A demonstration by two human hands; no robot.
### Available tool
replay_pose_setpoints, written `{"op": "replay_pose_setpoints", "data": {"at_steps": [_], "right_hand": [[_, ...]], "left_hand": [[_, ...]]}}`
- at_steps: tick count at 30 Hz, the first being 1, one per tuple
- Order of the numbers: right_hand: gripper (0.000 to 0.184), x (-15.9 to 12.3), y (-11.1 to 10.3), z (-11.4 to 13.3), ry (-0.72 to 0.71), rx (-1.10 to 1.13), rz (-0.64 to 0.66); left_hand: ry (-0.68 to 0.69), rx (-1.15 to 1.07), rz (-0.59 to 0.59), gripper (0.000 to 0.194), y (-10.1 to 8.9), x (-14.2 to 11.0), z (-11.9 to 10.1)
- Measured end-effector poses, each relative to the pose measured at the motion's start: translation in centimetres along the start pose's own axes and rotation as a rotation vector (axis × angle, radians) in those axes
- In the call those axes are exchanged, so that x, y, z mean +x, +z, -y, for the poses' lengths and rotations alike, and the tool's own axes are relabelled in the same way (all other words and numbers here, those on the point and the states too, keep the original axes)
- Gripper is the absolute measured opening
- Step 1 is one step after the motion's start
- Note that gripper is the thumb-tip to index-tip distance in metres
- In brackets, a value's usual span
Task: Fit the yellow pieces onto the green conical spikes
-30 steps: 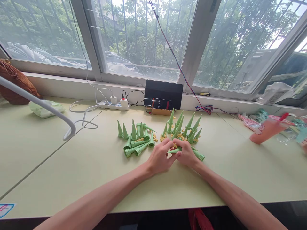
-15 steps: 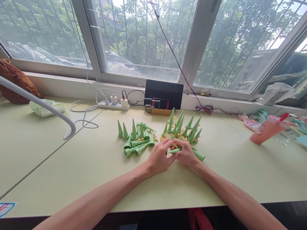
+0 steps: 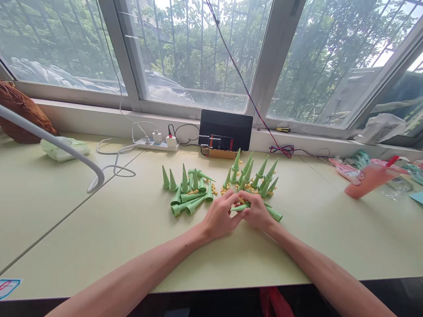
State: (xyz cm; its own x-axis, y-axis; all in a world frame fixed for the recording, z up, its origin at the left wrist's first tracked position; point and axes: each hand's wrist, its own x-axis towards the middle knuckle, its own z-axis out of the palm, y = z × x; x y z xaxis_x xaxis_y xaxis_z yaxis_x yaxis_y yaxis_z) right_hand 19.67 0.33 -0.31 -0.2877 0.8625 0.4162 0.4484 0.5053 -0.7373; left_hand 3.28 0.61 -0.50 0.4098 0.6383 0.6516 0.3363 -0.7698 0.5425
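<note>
Close together over the table, my left hand [image 3: 222,215] and my right hand [image 3: 258,212] are both closed around a green plastic watering spike [image 3: 240,207]. Its pointed tip faces left. A small yellow piece [image 3: 242,200] shows between the fingertips, but how it sits against the spike is mostly hidden. Behind my hands stand several green spikes [image 3: 247,172] with small yellow valves [image 3: 225,190] among them. Beside my right hand lies another green spike [image 3: 274,214]. To the left of my left hand is a group of green spikes [image 3: 194,205], some upright, some lying down.
A phone [image 3: 221,143] leans against a dark tablet [image 3: 228,123] at the back. A power strip [image 3: 158,145] with cables is left of them. A tilted cup of pink drink [image 3: 366,179] stands at right. A white curved tube [image 3: 66,147] crosses the left side.
My hands and the spike stay almost still. At the far right edge, part of another person's hand has gone out of view, and a pale blue item there has shifted.
</note>
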Motion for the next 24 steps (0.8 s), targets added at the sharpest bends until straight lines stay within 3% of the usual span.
{"op": "replay_pose_setpoints", "data": {"at_steps": [24], "right_hand": [[0.012, 0.03, 0.09, -0.23, -0.002, -0.029, -0.011]], "left_hand": [[-0.007, -0.011, 0.01, 0.023, -0.03, 0.06, -0.03]]}}
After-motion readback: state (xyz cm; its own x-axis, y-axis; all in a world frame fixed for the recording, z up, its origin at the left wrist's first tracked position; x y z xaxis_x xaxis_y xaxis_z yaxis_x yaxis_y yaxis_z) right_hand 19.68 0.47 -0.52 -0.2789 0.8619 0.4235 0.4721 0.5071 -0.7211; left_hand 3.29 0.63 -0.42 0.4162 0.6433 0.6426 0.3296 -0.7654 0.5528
